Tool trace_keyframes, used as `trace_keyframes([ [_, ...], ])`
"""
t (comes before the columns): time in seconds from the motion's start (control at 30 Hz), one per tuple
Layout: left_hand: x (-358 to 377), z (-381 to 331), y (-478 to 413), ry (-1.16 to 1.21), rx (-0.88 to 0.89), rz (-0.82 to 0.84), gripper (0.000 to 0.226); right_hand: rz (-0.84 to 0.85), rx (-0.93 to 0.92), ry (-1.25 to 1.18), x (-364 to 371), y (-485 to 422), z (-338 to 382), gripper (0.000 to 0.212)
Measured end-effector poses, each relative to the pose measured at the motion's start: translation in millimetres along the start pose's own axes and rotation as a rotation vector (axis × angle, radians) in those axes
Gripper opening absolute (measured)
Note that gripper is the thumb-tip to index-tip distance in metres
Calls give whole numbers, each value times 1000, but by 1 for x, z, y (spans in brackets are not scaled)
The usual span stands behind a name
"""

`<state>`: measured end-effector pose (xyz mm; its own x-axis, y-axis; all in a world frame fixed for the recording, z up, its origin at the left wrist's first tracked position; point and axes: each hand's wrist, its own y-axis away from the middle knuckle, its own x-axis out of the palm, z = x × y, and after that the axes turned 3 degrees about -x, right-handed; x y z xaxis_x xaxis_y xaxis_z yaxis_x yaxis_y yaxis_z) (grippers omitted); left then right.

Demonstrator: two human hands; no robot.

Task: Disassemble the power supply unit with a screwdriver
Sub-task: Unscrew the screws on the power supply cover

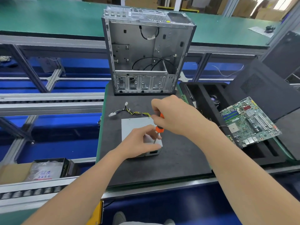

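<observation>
Orange screwdriver (pixel 159 128) — boxy metal power supply (pixel 134 125)

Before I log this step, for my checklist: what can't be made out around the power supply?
Head view only:
- Screw under the screwdriver tip: hidden by the left hand.
- Power supply near face: partly covered by that hand.
- Screwdriver handle: partly wrapped by the right hand.

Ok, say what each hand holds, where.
Right hand: screwdriver, by its orange handle. Left hand rests on the PSU, fingers by the shaft; pinch unclear.
</observation>
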<state>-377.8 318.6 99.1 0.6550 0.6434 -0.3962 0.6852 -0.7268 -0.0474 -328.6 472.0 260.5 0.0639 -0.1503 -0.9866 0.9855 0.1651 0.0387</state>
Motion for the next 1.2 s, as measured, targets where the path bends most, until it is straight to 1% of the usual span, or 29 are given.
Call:
trace_keyframes([
  [0.07,-5,-16,-1,226,-3,53,28,8,-34,-7,1,1,-2,16],
  [0.13,-8,-28,-3,365,-21,80,20,37,-81,-33,-1,1,-3,13],
  [0.2,-11,-34,-5,367,-29,90,14,83,-133,-81,-5,2,-3,15],
  [0.37,-18,-40,-4,293,-33,84,10,166,-195,-217,-12,8,-3,33],
  [0.43,-18,-40,-4,269,-36,42,6,150,-226,-183,-11,7,0,33],
  [0.47,-16,-40,-4,256,-26,8,6,112,-226,-143,-10,7,2,29],
  [0.5,-15,-38,-4,242,-19,-33,7,56,-202,-90,-8,6,5,23],
  [0.53,-13,-36,-6,229,-18,-75,9,-8,-153,-19,-6,6,8,23],
  [0.6,-8,-34,-7,217,-20,-138,15,-100,-3,142,-2,6,13,37],
  [0.63,-6,-33,-8,217,-23,-160,16,-120,69,175,0,6,15,44],
  [0.7,-2,-34,-10,235,-41,-184,21,-124,152,112,1,6,18,52],
  [0.77,-1,-34,-12,232,-44,-186,26,-90,160,26,0,5,16,46],
  [0.87,-6,-35,-9,295,-18,-101,29,-14,81,-89,-6,6,11,21],
  [0.9,-9,-36,-7,308,-3,-67,28,7,56,-134,-10,8,9,16],
  [0.97,-15,-40,-4,284,17,-24,24,61,10,-186,-16,10,5,18],
  [1.03,-19,-46,-2,272,17,-16,20,110,-44,-159,-18,10,2,21],
  [1.13,-20,-48,-6,235,41,-23,20,124,-122,-111,-17,8,2,19],
  [1.2,-19,-50,-8,233,41,-40,17,124,-129,-98,-16,7,2,22],
])
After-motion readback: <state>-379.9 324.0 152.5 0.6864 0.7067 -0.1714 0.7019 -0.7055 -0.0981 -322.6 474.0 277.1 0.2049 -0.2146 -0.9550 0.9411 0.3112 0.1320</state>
